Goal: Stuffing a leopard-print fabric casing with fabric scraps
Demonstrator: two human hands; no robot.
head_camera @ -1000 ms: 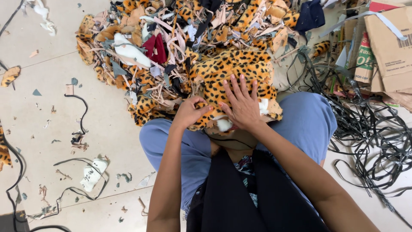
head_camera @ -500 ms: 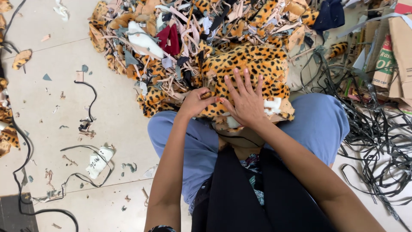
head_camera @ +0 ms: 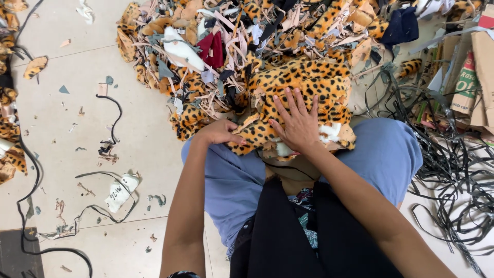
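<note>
Right hand [head_camera: 300, 125] presses flat and open on the leopard-print fabric [head_camera: 303, 90]; left hand [head_camera: 220, 133] pinches its near edge. Loose scraps [head_camera: 226, 46] beyond the fabric could slide off the heap.

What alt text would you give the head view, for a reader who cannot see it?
A seated person's right hand presses flat on leopard-print plush fabric over their lap while the left hand grips its edge. Beyond lies a heap of fabric scraps; black straps tangle on the right.

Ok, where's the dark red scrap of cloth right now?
In the head view the dark red scrap lies upper centre-left in the scrap pile, right beside a white fabric piece.
</note>
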